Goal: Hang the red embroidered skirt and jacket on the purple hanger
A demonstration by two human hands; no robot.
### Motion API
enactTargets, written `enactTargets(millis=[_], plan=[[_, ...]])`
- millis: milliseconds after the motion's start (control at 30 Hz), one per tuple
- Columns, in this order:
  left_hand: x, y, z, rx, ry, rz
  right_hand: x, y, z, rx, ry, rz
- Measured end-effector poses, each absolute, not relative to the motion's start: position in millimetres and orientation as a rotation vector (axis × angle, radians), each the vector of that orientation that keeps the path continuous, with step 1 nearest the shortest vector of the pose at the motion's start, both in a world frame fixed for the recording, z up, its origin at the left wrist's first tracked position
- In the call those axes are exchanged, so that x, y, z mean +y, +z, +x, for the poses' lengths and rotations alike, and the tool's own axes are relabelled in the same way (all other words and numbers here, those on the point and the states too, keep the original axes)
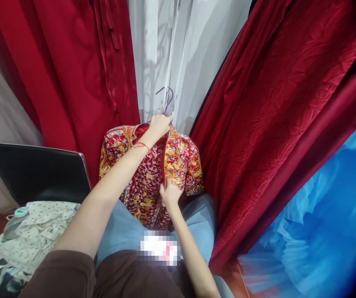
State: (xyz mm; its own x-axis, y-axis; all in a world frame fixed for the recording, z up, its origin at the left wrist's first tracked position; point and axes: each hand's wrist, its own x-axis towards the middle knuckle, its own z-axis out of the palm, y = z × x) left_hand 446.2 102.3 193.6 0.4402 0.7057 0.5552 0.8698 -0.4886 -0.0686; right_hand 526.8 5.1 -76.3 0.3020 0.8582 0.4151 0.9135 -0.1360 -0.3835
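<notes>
A red jacket (143, 169) with gold and silver embroidery hangs on a dark purple hanger (169, 97) in front of my knees. My left hand (161, 125) is closed at the top of its collar, just under the hanger's hook. Lower down, my right hand (171, 192) pinches the red front edge of the jacket. The fingertips of both hands are partly hidden by the hands themselves. The jacket's lower part rests against my legs in light blue jeans (119, 231).
Red curtain-like fabric (72, 74) hangs on the left, and patterned red fabric (258, 145) on the right. White fabric (193, 62) hangs between them. A black panel (38, 174) and dotted white cloth (46, 223) lie left. Blue tulle (317, 223) spreads at right.
</notes>
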Motion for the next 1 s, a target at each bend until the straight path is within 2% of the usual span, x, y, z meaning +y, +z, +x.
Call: enactTargets(millis=[100,233,500,633,733,900,1000], plan=[[101.8,196.9,446.6,-1.309,-0.65,-2.381,-19.9,-98.2,548.6,-1.561,-0.115,-1.967],[103.0,195.2,449.6,-1.386,-0.714,-2.362,-45.5,-98.2,547.4,-1.611,-0.055,-1.763],[110.9,189.9,455.2,-1.473,-0.814,-2.31,-82.3,-83.4,465.2,-1.636,-0.143,-1.605],[100.2,179.0,444.7,-1.355,-0.898,-2.345,-65.2,-74.7,466.6,-1.805,-0.041,-1.848],[83.1,146.7,425.2,-1.297,-1.138,-2.215,-39.9,-47.5,498.4,-1.658,-0.065,-2.081],[82.1,80.8,375.0,-1.785,-1.569,-1.615,-0.8,43.7,526.1,-1.445,-0.43,-1.904],[96.9,66.8,344.7,-1.929,-1.706,-1.644,24.9,94.7,515.8,-1.482,-0.509,-1.904]])
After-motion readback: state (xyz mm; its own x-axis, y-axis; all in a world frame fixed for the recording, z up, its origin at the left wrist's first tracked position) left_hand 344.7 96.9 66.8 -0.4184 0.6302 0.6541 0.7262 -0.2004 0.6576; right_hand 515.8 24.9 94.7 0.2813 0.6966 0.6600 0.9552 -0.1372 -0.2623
